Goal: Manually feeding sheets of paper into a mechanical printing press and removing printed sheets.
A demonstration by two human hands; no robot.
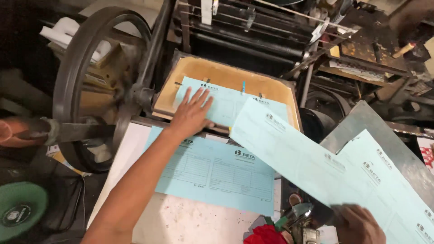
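Observation:
My left hand [192, 113] lies flat, fingers spread, on a light blue printed sheet [228, 105] that rests on the tan platen [199, 72] of an old printing press. My right hand [359, 222], at the lower right, grips the near end of another long light blue sheet [289, 151] that reaches up toward the platen. A third blue form [217, 174] lies flat on the white table [181, 221] below my left arm.
A large dark flywheel [79, 58] stands at the left, black ink rollers [244, 31] behind the platen. More blue sheets [393, 180] sit on a grey metal board at the right. A red cloth [266, 236] lies at the bottom edge.

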